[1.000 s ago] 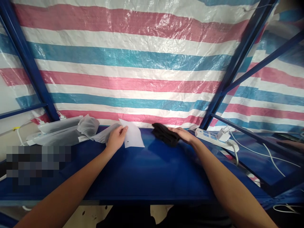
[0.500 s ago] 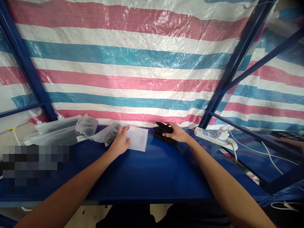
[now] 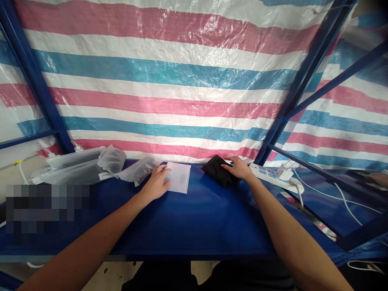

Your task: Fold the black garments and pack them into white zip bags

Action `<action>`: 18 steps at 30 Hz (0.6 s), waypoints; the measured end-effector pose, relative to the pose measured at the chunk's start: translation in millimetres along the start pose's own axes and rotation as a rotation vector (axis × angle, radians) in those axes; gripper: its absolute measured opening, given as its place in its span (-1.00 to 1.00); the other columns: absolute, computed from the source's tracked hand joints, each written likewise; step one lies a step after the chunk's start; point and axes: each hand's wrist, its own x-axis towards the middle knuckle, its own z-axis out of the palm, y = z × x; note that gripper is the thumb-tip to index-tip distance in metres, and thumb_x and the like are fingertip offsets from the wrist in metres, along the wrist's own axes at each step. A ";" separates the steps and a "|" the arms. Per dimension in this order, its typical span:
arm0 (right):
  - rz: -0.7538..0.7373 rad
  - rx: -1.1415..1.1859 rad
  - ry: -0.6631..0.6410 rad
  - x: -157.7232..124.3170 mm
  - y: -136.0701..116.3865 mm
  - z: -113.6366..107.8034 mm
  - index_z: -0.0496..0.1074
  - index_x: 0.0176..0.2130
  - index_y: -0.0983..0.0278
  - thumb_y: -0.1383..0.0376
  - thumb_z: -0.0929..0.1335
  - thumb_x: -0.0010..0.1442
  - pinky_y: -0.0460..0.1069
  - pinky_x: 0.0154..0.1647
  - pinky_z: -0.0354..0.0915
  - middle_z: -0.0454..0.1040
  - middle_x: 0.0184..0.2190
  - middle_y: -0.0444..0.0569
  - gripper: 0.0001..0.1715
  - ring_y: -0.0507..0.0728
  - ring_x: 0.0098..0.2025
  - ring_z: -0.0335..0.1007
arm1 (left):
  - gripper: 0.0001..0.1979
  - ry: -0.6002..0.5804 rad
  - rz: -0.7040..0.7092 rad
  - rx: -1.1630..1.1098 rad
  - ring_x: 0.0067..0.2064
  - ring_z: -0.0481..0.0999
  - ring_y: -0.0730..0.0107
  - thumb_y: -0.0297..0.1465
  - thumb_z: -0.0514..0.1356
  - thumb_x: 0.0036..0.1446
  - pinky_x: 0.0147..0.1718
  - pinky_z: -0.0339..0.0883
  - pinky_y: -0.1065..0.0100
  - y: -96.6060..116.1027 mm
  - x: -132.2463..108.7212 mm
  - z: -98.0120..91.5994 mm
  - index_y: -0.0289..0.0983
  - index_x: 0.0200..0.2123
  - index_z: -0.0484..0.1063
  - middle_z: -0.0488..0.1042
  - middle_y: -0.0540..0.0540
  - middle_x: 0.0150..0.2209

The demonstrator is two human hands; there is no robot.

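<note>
My left hand [image 3: 157,182] rests with its fingers spread on the left edge of a flat white rectangular packet [image 3: 179,178], which lies on the blue tabletop [image 3: 194,226]. Left of that hand, a crumpled frosted plastic bag [image 3: 139,169] lies close to the fingers. My right hand [image 3: 239,167] grips the right side of a folded black cloth bundle [image 3: 216,169]. The bundle looks soft and tilted, with its left corner toward the packet. Some fingertips of the right hand are hidden behind or against the dark fabric.
Right of the bundle sits a white power strip [image 3: 266,173] with a plugged-in charger [image 3: 284,171] and trailing cables. Flat devices [image 3: 69,167], partly under plastic, stand at the left back. Blue metal posts [image 3: 291,93] and a striped tarp [image 3: 169,105] bound the table.
My right hand has shifted slightly right with the black bundle, whose raised flap now lies folded down. My left hand has barely moved on the white packet.
</note>
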 end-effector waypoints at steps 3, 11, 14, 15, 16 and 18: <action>-0.061 -0.019 0.013 -1.7 -13.9 -1.2 0.63 0.13 0.29 -0.03 0.45 0.37 0.20 0.18 0.45 0.65 0.10 0.24 -0.45 0.40 0.11 0.61 | -0.53 -0.011 -0.004 -0.008 0.48 0.21 -0.19 -0.36 0.20 0.34 0.45 0.19 -0.20 1.4 -0.2 -1.4 -0.17 0.30 0.42 0.25 -0.26 0.43; -0.050 0.601 -0.190 -16.4 -47.7 -19.8 0.52 0.22 0.22 -0.02 0.54 0.25 0.12 -0.12 0.57 0.70 -0.15 0.07 -0.33 0.26 -0.18 0.67 | -0.54 -0.010 -0.022 -0.021 0.46 0.25 -0.16 -0.33 0.22 0.34 0.44 0.22 -0.15 3.3 -0.6 -1.3 -0.14 0.28 0.45 0.28 -0.22 0.42; -0.056 1.086 -0.320 -21.1 -59.3 -24.9 0.53 0.18 0.20 -0.18 0.49 0.29 0.10 -0.18 0.61 0.70 -0.06 0.11 -0.30 0.22 -0.19 0.69 | -0.53 -0.015 -0.015 -0.015 0.45 0.27 -0.15 -0.34 0.21 0.33 0.44 0.22 -0.16 4.5 -0.3 -2.3 -0.15 0.29 0.45 0.30 -0.23 0.41; -0.045 1.134 -0.325 -21.5 -61.7 -24.3 0.56 0.12 0.22 -0.19 0.50 0.28 0.08 -0.18 0.61 0.70 -0.08 0.11 -0.33 0.20 -0.20 0.69 | -0.53 -0.021 -0.006 -0.009 0.45 0.28 -0.14 -0.36 0.20 0.34 0.45 0.22 -0.16 4.8 -0.1 -2.7 -0.16 0.29 0.45 0.31 -0.23 0.41; -0.033 1.123 -0.313 -21.3 -63.0 -22.4 0.59 0.03 0.24 -0.19 0.53 0.25 0.06 -0.19 0.60 0.70 -0.12 0.11 -0.36 0.18 -0.23 0.68 | -0.52 -0.031 0.006 -0.004 0.45 0.27 -0.13 -0.38 0.18 0.34 0.46 0.20 -0.15 5.1 0.2 -3.1 -0.16 0.30 0.45 0.31 -0.22 0.42; -0.017 0.982 -0.264 -19.1 -62.2 -15.6 0.60 -0.12 0.28 -0.17 0.58 0.18 0.02 -0.23 0.57 0.69 -0.24 0.07 -0.39 0.14 -0.30 0.63 | -0.50 -0.056 0.033 0.005 0.47 0.26 -0.08 -0.43 0.14 0.34 0.48 0.17 -0.12 5.5 0.7 -3.6 -0.18 0.32 0.44 0.29 -0.21 0.44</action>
